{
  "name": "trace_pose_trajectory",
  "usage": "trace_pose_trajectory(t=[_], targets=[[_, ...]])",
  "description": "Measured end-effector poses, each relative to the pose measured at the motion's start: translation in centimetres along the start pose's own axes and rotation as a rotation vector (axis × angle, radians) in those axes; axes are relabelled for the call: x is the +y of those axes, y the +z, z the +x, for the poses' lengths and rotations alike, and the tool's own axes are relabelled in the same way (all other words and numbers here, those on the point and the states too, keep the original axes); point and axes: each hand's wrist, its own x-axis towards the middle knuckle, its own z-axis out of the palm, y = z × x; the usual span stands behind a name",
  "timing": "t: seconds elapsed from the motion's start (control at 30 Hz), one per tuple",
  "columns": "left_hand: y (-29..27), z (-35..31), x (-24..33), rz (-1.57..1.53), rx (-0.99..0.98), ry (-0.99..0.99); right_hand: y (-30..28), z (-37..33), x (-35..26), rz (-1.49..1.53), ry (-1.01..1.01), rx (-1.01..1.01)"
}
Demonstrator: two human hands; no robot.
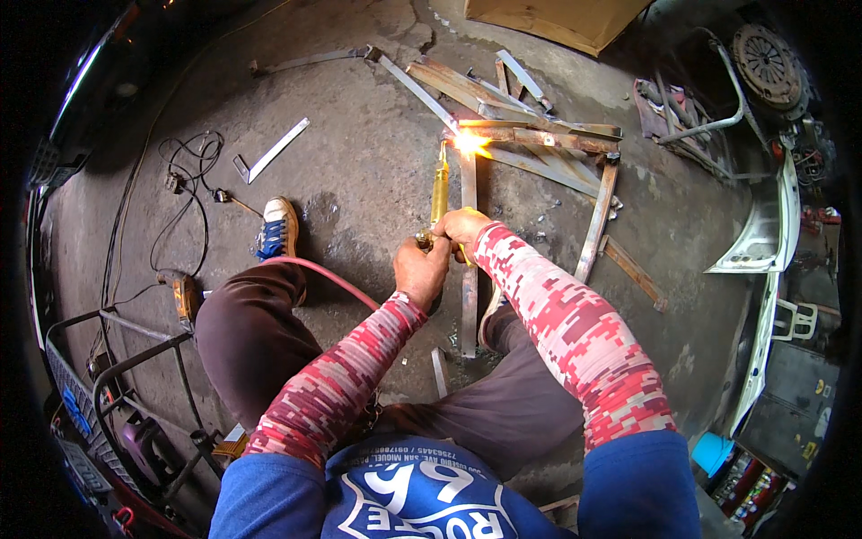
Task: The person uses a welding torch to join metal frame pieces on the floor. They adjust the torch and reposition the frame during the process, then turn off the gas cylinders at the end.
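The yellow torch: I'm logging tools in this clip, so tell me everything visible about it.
The yellow torch is a slim, straight tool with a yellowish, brassy-looking body. It points away from the person, its tip at a bright flame against the rusty metal frame lying on the concrete floor. Both hands grip its near end: the left hand below, the right hand beside it. A red hose runs back from the hands across the left knee.

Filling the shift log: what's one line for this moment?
both hands: left hand, right hand grip yellow torch | flame at metal frame joint | floor
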Motion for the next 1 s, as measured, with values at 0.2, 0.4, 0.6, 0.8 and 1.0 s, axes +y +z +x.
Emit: trace_pose_trajectory(t=[0.2,0.4,0.6,0.8,1.0], targets=[[0.5,0.0,-0.2,0.088,0.036,0.074,-0.1,0.1,0.1,-0.035,0.03,-0.039],[0.5,-0.6,0.1,0.221,0.098,0.189,-0.1,-0.4,-0.3,-0.058,0.018,-0.052],[0.2,-0.9,0.8,0.256,0.115,0.182,0.1,-0.6,-0.4,-0.061,0.033,-0.019],[0.5,-0.4,0.2,0.233,0.121,0.178,0.1,-0.8,-0.1,-0.106,0.001,0.019],[0.6,-0.4,0.3,0.304,0.138,0.182,0.3,-1.3,-0.1,-0.094,-0.013,0.049]])
